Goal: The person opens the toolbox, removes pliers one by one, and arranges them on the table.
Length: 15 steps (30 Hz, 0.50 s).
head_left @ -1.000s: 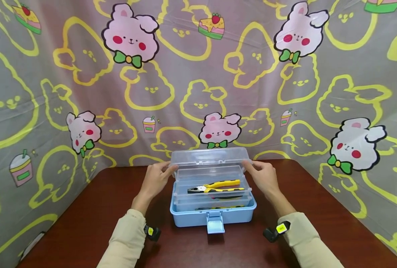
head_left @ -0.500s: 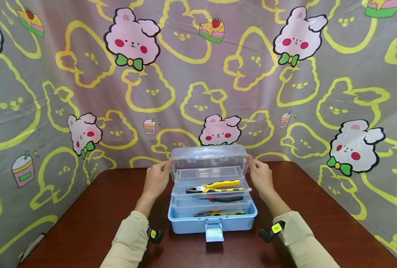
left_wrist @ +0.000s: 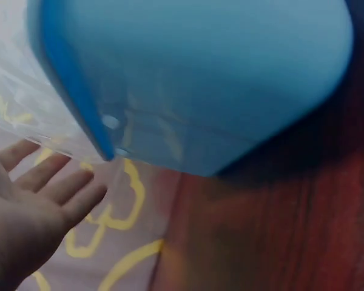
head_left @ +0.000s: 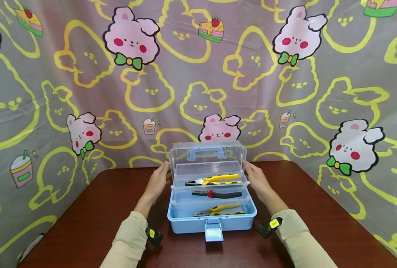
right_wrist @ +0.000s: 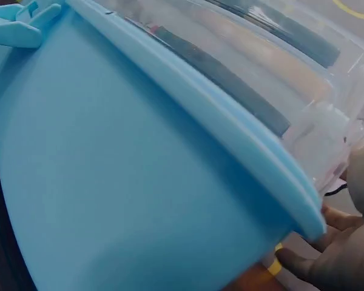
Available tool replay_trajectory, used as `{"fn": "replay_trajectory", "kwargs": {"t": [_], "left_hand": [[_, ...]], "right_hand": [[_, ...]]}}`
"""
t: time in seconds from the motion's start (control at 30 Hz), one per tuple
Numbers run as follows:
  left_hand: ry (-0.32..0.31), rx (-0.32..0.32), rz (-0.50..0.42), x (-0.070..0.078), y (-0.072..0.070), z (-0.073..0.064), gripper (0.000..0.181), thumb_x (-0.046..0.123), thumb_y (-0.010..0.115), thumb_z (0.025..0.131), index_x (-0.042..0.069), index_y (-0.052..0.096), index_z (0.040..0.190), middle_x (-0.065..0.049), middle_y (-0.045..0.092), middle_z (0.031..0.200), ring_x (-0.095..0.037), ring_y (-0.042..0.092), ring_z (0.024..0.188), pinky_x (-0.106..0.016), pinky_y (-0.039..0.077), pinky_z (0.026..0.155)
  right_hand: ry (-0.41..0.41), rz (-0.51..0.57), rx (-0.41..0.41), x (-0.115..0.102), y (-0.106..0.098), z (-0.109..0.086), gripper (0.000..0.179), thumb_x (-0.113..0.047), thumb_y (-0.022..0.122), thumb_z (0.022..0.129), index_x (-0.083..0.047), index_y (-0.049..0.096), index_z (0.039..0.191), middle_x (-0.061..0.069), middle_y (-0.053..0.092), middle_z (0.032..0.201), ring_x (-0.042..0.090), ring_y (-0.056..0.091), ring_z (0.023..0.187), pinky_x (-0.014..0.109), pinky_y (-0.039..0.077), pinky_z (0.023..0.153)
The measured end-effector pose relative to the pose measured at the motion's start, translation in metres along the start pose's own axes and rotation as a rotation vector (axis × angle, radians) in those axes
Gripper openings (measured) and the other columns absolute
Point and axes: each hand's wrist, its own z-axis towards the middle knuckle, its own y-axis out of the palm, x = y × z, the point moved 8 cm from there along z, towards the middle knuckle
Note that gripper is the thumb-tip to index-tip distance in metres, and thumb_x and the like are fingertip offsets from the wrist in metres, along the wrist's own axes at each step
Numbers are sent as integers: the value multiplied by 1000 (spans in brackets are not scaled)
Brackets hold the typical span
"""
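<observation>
A light blue toolbox stands on the table with its clear lid raised and tilted back. Several pliers show inside: yellow-and-black pliers in the upper clear tray, red-and-black pliers in the middle, and another yellow-handled pair at the bottom. My left hand is at the lid's left side; the left wrist view shows its fingers extended beside the clear plastic. At the lid's right side is my right hand, fingers mostly straight. In the right wrist view, the box's corner partly hides them.
The front latch hangs down from the toolbox. A blue carrying handle is on the lid. The dark red-brown table extends on both sides, and a patterned curtain stands behind it.
The lid has swung further back, bringing its handle into view. The trays have spread and uncovered the lower pliers. Both hands have moved with the lid, and their fingers have loosened.
</observation>
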Motion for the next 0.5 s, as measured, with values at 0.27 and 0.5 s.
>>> {"fn": "replay_trajectory", "kwargs": {"t": [0.27,0.5], "left_hand": [[-83,-170,-210,-20,18,0,67,55,26,112,19,14,167,-12,20,169,-34,27,151,-60,30,114],[-91,-196,-284,-29,23,2,66,52,23,113,20,4,168,-14,11,171,-37,22,152,-59,23,118]], "right_hand": [[35,-96,102,8,-1,4,46,-29,48,112,-4,52,151,23,60,139,39,58,124,56,45,104],[9,-64,39,10,4,8,48,-28,45,113,-8,44,157,22,57,143,39,57,124,57,43,106]]}}
